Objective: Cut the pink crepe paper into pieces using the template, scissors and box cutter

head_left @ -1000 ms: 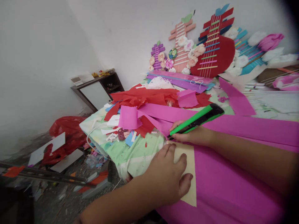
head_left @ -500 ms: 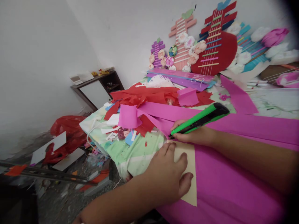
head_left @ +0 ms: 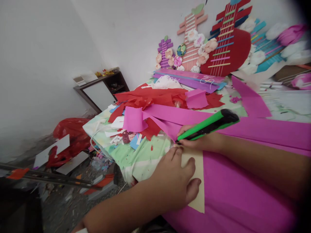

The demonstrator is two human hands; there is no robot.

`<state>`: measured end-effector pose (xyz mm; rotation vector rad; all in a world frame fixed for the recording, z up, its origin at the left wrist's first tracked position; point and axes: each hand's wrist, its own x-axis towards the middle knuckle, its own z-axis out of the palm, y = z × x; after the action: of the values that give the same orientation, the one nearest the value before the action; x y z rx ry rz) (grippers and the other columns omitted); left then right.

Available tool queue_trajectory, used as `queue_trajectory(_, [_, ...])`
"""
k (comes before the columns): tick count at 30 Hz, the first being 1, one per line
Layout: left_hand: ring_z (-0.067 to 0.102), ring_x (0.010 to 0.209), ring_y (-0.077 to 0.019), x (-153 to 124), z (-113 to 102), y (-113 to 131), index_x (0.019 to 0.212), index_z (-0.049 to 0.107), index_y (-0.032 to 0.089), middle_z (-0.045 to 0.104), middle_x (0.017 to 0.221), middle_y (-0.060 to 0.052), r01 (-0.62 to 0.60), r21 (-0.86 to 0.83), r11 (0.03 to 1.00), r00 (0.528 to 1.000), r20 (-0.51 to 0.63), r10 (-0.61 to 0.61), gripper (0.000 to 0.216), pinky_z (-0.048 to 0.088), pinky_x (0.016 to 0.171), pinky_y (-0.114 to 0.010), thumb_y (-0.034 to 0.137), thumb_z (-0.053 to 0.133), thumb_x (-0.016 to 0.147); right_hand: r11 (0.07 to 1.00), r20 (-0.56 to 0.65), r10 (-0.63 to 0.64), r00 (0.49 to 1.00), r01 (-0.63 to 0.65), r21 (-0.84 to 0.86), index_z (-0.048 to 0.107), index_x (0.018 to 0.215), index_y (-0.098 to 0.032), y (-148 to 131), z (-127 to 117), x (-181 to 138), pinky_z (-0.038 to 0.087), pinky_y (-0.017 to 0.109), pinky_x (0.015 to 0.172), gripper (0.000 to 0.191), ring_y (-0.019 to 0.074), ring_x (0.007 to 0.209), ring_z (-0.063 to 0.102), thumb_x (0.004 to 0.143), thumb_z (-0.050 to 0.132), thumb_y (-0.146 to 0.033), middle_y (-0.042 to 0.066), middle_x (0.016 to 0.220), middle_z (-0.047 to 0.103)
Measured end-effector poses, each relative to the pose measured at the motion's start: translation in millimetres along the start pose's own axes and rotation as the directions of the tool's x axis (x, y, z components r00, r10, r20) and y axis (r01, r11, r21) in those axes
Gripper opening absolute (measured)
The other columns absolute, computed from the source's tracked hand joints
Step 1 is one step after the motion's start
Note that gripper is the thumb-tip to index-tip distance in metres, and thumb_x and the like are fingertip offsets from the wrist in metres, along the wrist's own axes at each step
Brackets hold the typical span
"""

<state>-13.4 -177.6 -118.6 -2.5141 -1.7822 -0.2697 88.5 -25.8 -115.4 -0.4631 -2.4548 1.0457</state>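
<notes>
My right hand [head_left: 194, 139] is closed round a green and black utility knife [head_left: 211, 123], its tip pointing down and left at the top edge of a cream card [head_left: 199, 174]. My left hand [head_left: 173, 176] lies on the card with fingers apart, pressing it onto a large magenta sheet [head_left: 233, 181]. The left fingertips are close to the knife's tip; the blade itself is too small to make out. Beyond the right hand runs a long pink strip [head_left: 179, 114], with a curled pink piece [head_left: 133, 119] at its left end.
Red paper scraps [head_left: 153, 95], white string [head_left: 167, 82] and purple strips [head_left: 201, 83] cover the table's far part. Guitar-shaped decorations with paper flowers, one of them red [head_left: 233, 51], lean on the wall. A low cabinet [head_left: 102, 94] stands beyond the table's left edge; a red bag [head_left: 70, 132] lies below.
The view has shifted slightly. Both hands, the knife and the card stay in nearly the same place.
</notes>
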Motion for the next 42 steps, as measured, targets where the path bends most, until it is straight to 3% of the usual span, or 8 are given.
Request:
queue_trajectory(4, [0.038,0.113,-0.0365,0.7,-1.4,-0.4,0.112,0.051,0.01,0.045,0.116,-0.025,-0.019,0.006,1.0,1.0,-0.024,0.02,0.047,0.034,0.089,-0.049,0.042,0.038,0.08,0.998,-0.046,0.069,0.997,-0.069,0.009,0.053,0.068,-0.017,-5.3,-2.1,-2.9,0.043,0.024,0.066,0.008,0.0114,0.065,0.056,0.067,0.052,-0.025,0.001,0.07,0.059])
queue_trajectory(13, [0.039,0.112,-0.0347,0.7,-0.1,0.2,0.11,0.052,0.009,0.048,0.112,-0.024,-0.034,0.017,0.999,0.998,-0.06,0.035,0.046,0.033,0.09,-0.049,0.041,0.038,0.081,0.997,0.055,0.041,0.998,-0.038,-0.061,0.053,0.066,-0.017,-12.7,-5.1,-0.5,0.044,0.023,0.065,0.006,0.0114,0.066,0.056,0.068,0.048,-0.02,0.001,0.069,0.059])
queue_trajectory(20, [0.039,0.113,-0.0362,0.3,-3.1,0.9,0.112,0.051,0.009,0.046,0.115,-0.026,-0.026,0.021,0.999,0.999,-0.042,0.027,0.047,0.033,0.091,-0.047,0.042,0.036,0.081,0.993,-0.072,0.072,0.995,-0.078,-0.085,0.053,0.069,-0.017,-10.5,-4.2,-5.8,0.045,0.024,0.067,0.006,0.0119,0.066,0.057,0.067,0.05,-0.021,0.001,0.069,0.06])
queue_trajectory(26, [0.038,0.114,-0.0364,0.0,-3.0,0.5,0.114,0.05,0.009,0.047,0.114,-0.025,-0.03,0.016,0.999,0.999,-0.03,0.03,0.049,0.033,0.092,-0.047,0.042,0.036,0.082,0.996,0.052,0.066,0.996,-0.063,-0.063,0.052,0.069,-0.017,-12.4,-6.3,-3.2,0.044,0.022,0.064,0.005,0.0107,0.065,0.056,0.069,0.049,-0.021,0.0,0.068,0.06])
queue_trajectory(30, [0.038,0.115,-0.0364,0.9,-2.8,-0.1,0.114,0.05,0.008,0.048,0.113,-0.025,-0.033,0.021,0.999,0.999,-0.016,0.033,0.048,0.032,0.092,-0.047,0.041,0.035,0.082,0.996,0.065,0.079,0.995,-0.076,-0.036,0.051,0.067,-0.016,-12.4,-7.5,-3.4,0.045,0.022,0.061,0.004,0.0103,0.061,0.055,0.067,0.05,-0.02,0.0,0.066,0.059])
queue_trajectory(38, [0.038,0.115,-0.0367,0.5,-2.9,1.2,0.113,0.05,0.009,0.044,0.118,-0.025,-0.018,0.018,1.0,1.0,0.004,0.018,0.047,0.032,0.093,-0.048,0.041,0.036,0.082,0.996,0.028,-0.05,0.998,0.047,0.074,0.056,0.07,-0.015,-1.8,-13.9,-7.2,0.046,0.02,0.062,0.008,0.0098,0.066,0.057,0.071,0.051,-0.021,0.001,0.071,0.059])
queue_trajectory(42, [0.038,0.114,-0.0371,0.5,-1.5,0.5,0.114,0.05,0.01,0.043,0.119,-0.025,-0.017,0.013,1.0,1.0,-0.013,0.018,0.047,0.032,0.092,-0.048,0.042,0.036,0.082,0.996,0.042,-0.033,0.999,0.029,0.088,0.057,0.073,-0.015,1.9,-13.7,-7.0,0.046,0.02,0.062,0.008,0.0098,0.067,0.056,0.072,0.051,-0.021,0.001,0.073,0.059])
